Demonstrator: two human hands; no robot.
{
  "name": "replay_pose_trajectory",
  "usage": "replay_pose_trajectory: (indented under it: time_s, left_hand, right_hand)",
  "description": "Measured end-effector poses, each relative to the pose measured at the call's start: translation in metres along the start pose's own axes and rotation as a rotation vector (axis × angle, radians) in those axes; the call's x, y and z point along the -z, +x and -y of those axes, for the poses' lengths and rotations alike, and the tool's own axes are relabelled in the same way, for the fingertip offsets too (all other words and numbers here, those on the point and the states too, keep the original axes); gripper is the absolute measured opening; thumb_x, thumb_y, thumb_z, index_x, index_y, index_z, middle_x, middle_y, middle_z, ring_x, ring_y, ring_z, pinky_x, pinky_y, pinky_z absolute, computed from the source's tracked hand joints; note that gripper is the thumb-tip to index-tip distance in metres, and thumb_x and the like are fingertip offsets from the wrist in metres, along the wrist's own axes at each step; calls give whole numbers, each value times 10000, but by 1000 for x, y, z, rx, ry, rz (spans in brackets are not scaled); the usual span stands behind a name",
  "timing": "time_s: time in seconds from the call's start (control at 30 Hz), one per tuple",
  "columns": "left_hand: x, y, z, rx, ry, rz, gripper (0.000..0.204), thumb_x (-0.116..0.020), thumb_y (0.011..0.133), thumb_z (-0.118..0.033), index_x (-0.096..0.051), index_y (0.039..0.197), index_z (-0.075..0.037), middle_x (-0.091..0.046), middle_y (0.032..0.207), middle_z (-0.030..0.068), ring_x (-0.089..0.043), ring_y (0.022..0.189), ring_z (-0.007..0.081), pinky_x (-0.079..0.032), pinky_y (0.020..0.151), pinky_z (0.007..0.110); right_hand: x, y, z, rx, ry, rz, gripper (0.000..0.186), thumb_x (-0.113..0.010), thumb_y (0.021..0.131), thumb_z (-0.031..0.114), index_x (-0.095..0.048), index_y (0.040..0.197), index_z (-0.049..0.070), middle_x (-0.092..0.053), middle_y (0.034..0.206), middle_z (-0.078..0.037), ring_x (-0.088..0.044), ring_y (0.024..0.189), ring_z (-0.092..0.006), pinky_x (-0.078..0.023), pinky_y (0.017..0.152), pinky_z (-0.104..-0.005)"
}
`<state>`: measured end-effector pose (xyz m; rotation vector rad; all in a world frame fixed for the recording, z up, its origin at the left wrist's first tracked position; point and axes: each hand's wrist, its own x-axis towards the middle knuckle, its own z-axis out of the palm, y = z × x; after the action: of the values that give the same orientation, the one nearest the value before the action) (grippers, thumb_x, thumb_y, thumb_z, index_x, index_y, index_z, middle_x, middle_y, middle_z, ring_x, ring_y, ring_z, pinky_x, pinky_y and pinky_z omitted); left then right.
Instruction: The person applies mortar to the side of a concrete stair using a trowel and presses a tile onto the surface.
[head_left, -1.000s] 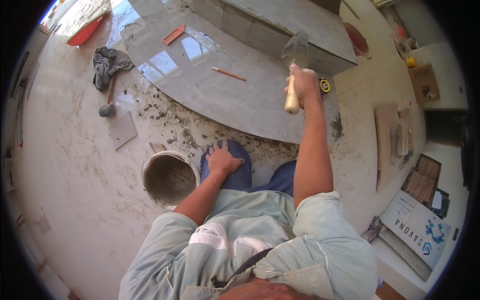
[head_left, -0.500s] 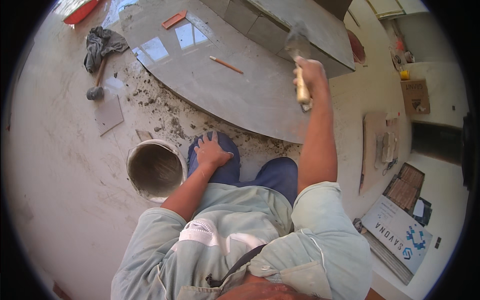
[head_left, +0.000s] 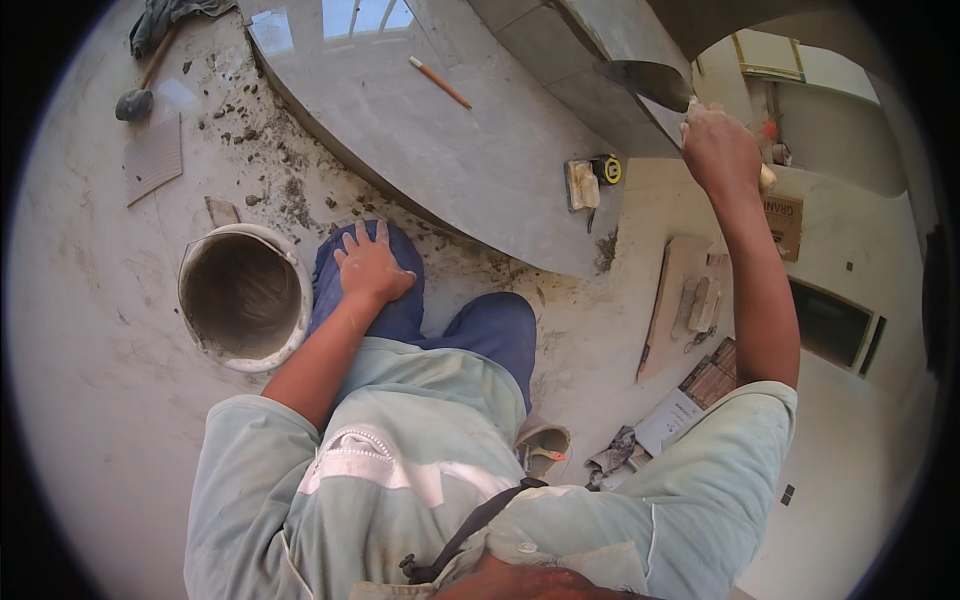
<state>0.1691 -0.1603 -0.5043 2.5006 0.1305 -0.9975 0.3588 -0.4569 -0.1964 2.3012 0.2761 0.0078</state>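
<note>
The right grip [head_left: 722, 147] clasps the trowel [head_left: 660, 86], long axis slanting, blade [head_left: 645, 78] pointing up-left.

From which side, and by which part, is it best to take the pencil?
Probably by the middle of the pencil, from above and the near side, pinching across its shaft: it is thin, lies flat on the slab, and nothing else touches it. The left hand, on the knee, holds nothing; the right hand holds the trowel.
</note>
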Motion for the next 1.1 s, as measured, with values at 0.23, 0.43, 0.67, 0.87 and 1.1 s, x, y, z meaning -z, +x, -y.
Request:
replay_pose_trajectory:
  time_s: [0.23,0.43,0.67,0.87,1.1]
  left_hand:
    - [-2,3,3,17,-38,18,1066,-831,751,-428,-298,1616,-104,-246,1667,243,-274,1517,465,-283,1206,572]
    - [2,2,5,4,-51,37,1058,-823,759,-417,-294,1615,-92,-244,1669,244,-268,1518,472,-278,1208,569]
    - [3,3,4,15,-47,50,1052,-812,774,-427,-284,1620,-93,-235,1672,242,-257,1525,467,-269,1211,568]
    - [6,4,3,9,-37,56,1051,-812,780,-433,-281,1621,-92,-231,1676,233,-254,1528,462,-267,1213,566]
    - [7,9,4,-9,-62,76,1020,-785,788,-403,-289,1613,-65,-227,1673,246,-245,1529,473,-235,1226,573]
  right_hand:
    - [32,61,17,188,-121,-71,229,-511,902,116,-725,850,51,-730,887,-169,-732,851,-356,-588,746,-471]
    - [75,117,45,164,-138,17,218,-552,903,145,-737,944,37,-746,998,-184,-724,946,-379,-581,809,-487]
    - [102,145,67,73,-150,68,294,-632,922,265,-759,969,4,-752,1015,-203,-732,978,-355,-583,823,-467]
    - [76,131,40,101,-124,211,282,-616,932,240,-733,1013,-3,-745,1030,-201,-715,983,-399,-578,840,-495]
    - [70,104,29,154,-198,245,225,-555,858,105,-742,938,7,-746,954,-211,-723,914,-407,-580,808,-500]
